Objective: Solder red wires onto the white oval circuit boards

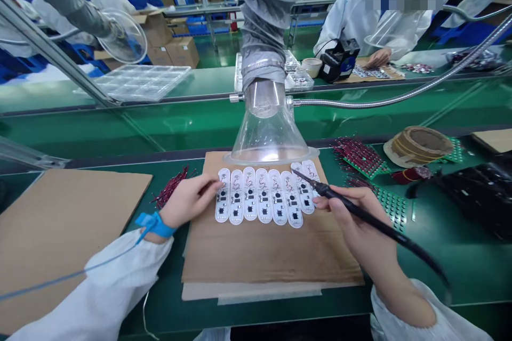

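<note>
A row of white rounded circuit boards lies on a brown cardboard sheet, each with black chips and thin reddish wires at its upper half. My right hand grips a black soldering iron, its tip over the upper end of a board near the row's right end. At the leftmost board, my left hand has its fingers curled together by the upper edge; whatever they pinch is hidden. A blue wrist strap with a cord is on the left wrist.
A clear fume hood hangs low over the boards. Red wire bundles lie left, with more on green boards at right. Beyond are a tape-like roll, a black bag and a co-worker's hand across the bench.
</note>
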The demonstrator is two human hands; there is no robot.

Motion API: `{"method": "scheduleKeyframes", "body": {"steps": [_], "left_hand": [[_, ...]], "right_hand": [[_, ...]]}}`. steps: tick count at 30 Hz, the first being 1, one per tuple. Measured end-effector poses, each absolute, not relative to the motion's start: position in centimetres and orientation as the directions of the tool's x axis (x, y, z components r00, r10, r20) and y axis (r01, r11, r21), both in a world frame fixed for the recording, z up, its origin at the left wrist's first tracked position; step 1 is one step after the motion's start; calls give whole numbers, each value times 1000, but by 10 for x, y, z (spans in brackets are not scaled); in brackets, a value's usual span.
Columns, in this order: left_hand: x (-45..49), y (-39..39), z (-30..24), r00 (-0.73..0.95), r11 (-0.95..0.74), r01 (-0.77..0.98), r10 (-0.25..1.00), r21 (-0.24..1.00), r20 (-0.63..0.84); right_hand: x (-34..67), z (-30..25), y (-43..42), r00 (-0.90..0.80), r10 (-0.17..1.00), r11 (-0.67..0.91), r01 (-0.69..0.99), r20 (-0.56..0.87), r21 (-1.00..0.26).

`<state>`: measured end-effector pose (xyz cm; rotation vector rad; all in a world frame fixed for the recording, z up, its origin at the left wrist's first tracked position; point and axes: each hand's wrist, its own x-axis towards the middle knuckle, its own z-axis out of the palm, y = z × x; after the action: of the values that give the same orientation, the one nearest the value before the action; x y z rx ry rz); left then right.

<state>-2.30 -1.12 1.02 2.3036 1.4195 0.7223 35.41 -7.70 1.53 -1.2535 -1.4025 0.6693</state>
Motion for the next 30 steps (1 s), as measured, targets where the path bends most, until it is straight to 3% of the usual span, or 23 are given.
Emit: {"method": "scheduleKeyframes", "body": {"steps": [6, 12, 19, 30], "left_hand": [[-32, 13, -7, 316, -482, 609, 876, 629, 365], [-35, 6, -12, 394, -610, 516, 792, 601, 465], [-35, 5, -10, 396, -650, 517, 759, 557, 517], [-36, 7, -14, 444, -699, 515, 713, 496, 543]], "right_hand": [[328, 11, -54, 240, 917, 281, 178, 319, -943], [332, -11, -61, 163, 924, 271, 359, 346, -893], [337, -22, -64, -12, 922, 350, 458, 388, -817], [339, -26, -62, -73, 915, 381, 477, 396, -792]]}}
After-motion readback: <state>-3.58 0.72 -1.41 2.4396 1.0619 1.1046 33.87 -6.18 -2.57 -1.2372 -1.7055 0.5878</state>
